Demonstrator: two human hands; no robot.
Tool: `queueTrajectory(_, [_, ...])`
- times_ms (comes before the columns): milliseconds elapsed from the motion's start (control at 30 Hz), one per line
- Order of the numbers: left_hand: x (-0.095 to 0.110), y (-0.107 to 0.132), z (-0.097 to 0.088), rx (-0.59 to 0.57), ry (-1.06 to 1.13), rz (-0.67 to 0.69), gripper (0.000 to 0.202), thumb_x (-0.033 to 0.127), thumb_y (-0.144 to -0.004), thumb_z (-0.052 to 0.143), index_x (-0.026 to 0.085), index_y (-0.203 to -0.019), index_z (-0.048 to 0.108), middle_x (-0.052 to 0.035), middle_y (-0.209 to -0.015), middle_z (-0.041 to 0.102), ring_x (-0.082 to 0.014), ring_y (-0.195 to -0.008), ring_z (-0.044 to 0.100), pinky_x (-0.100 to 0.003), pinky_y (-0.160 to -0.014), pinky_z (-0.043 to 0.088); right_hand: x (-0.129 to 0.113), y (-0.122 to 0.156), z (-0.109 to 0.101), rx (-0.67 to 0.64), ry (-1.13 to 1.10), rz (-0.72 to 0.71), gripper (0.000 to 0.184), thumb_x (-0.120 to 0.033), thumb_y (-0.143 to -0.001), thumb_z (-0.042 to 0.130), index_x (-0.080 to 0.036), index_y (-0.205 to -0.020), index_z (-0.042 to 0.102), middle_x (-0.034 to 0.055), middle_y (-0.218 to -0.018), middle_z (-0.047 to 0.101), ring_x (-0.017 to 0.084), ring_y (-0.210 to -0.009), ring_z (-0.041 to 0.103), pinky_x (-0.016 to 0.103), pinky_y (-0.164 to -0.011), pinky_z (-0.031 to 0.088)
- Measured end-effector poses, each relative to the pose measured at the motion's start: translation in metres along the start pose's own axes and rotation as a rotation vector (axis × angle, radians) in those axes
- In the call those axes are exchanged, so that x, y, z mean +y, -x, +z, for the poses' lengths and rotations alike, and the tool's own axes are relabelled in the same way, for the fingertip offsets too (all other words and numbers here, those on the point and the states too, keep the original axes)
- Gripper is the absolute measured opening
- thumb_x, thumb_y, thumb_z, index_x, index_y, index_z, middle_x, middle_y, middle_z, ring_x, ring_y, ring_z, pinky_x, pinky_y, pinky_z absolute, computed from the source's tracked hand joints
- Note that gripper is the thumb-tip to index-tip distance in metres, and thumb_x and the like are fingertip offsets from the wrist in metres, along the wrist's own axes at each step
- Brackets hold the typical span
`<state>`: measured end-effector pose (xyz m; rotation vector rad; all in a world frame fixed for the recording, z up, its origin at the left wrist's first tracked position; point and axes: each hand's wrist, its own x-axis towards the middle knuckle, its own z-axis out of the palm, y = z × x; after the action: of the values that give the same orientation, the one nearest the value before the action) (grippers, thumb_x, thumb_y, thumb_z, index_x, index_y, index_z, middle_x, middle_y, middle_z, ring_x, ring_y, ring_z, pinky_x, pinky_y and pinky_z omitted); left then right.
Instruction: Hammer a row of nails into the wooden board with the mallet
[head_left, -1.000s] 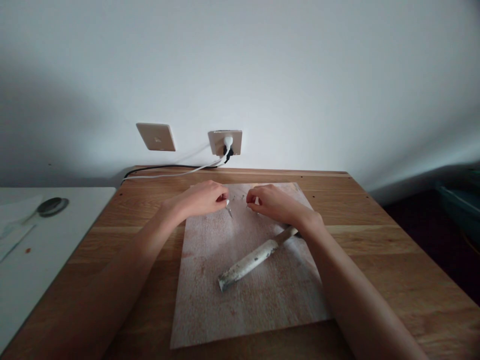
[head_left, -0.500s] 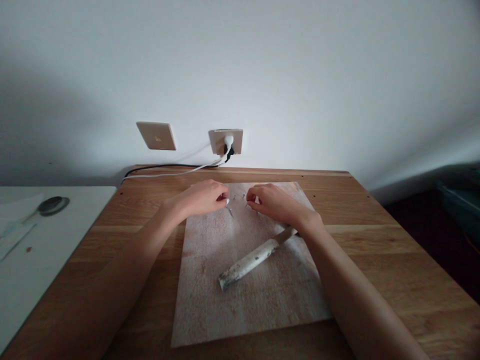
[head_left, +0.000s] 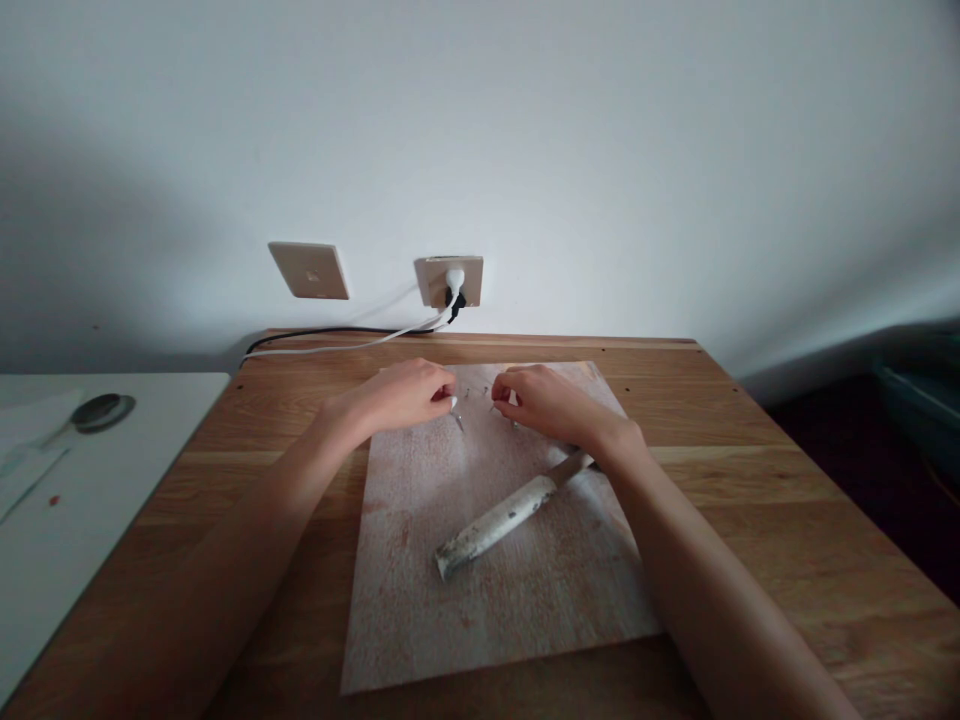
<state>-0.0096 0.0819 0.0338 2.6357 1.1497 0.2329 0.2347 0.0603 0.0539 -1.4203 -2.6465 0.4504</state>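
Note:
A pale worn board (head_left: 495, 590) lies flat on the wooden table (head_left: 750, 480). My left hand (head_left: 405, 395) rests at the board's far edge, fingers curled in a pinch on a small thin metal piece, perhaps a nail, that points down at the board. My right hand (head_left: 544, 400) sits just to its right, also curled in a pinch on something too small to name. Several tiny dark bits lie on the board between the two hands. A white-handled tool (head_left: 502, 520) lies slanted on the board under my right wrist; its head is hidden.
On the wall behind the table are a blank plate (head_left: 309, 270) and a socket (head_left: 448, 281) with a white plug; white and black cables (head_left: 337, 343) run left along the table's back edge. A white surface (head_left: 97, 470) with a spoon (head_left: 94, 412) adjoins on the left.
Both hands stay in place at the board's far edge with only slight finger movement. The view shifted a little; the tool has not moved.

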Motion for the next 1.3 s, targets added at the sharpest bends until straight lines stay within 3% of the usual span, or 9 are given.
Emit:
queueTrajectory(500, [0.005, 0.003, -0.004, -0.143, -0.014, -0.042, 0.019, 0.023, -0.088, 0.058, 0.023, -0.071, 0.067, -0.0019, -0.071, 0.069, -0.0178, -0.064, 0.059, -0.031, -0.062, 0.037, -0.004, 0.003, -0.002, -0.140, -0.019, -0.031, 0.018, -0.008, -0.085, 0.068, -0.020, -0.089, 0.081, 0.0042, -0.087, 0.081, 0.017, -0.077, 0.070, 0.026, -0.070, 0.047])
queueTrajectory(767, [0.006, 0.002, 0.000, -0.150, -0.018, -0.056, 0.018, 0.024, -0.088, 0.062, 0.023, -0.070, 0.066, -0.0011, -0.070, 0.069, -0.0181, -0.065, 0.061, -0.029, -0.059, 0.034, 0.006, 0.002, -0.003, 0.037, 0.090, 0.101, 0.022, -0.013, -0.099, 0.056, -0.018, -0.096, 0.077, 0.0092, -0.097, 0.081, 0.022, -0.087, 0.073, 0.029, -0.077, 0.047])
queueTrajectory(867, [0.009, 0.001, 0.002, -0.080, -0.020, -0.085, 0.016, 0.027, -0.092, 0.061, 0.021, -0.078, 0.067, -0.0022, -0.075, 0.070, -0.0195, -0.069, 0.063, -0.029, -0.062, 0.039, 0.005, 0.001, -0.001, 0.069, 0.144, 0.140, 0.021, -0.017, -0.101, 0.057, -0.018, -0.097, 0.077, 0.0108, -0.101, 0.081, 0.025, -0.093, 0.074, 0.031, -0.079, 0.048])
queueTrajectory(933, [0.013, -0.001, 0.004, 0.024, -0.032, -0.072, 0.010, 0.023, -0.094, 0.060, 0.020, -0.091, 0.068, -0.0044, -0.088, 0.072, -0.0212, -0.080, 0.067, -0.030, -0.070, 0.046, 0.004, 0.001, 0.001, 0.075, 0.170, 0.148, 0.019, -0.022, -0.102, 0.059, -0.017, -0.098, 0.077, 0.0109, -0.103, 0.081, 0.026, -0.095, 0.075, 0.031, -0.078, 0.048])
queueTrajectory(1067, [0.019, -0.006, 0.016, 0.155, -0.055, -0.002, 0.021, 0.016, -0.096, 0.057, 0.017, -0.114, 0.067, -0.0091, -0.115, 0.070, -0.0237, -0.101, 0.069, -0.035, -0.089, 0.053, 0.003, 0.000, 0.005, 0.090, 0.229, 0.184, 0.020, -0.026, -0.103, 0.060, -0.017, -0.105, 0.077, 0.0133, -0.106, 0.081, 0.028, -0.097, 0.076, 0.031, -0.075, 0.049])
queueTrajectory(1300, [0.016, -0.011, 0.031, 0.171, -0.037, 0.040, 0.026, 0.004, -0.094, 0.053, 0.017, -0.105, 0.073, -0.0086, -0.106, 0.072, -0.0229, -0.099, 0.070, -0.036, -0.091, 0.056, 0.000, -0.003, 0.008, 0.065, 0.288, 0.226, 0.021, -0.027, -0.104, 0.059, -0.016, -0.102, 0.077, 0.0160, -0.105, 0.081, 0.029, -0.095, 0.077, 0.030, -0.072, 0.049])
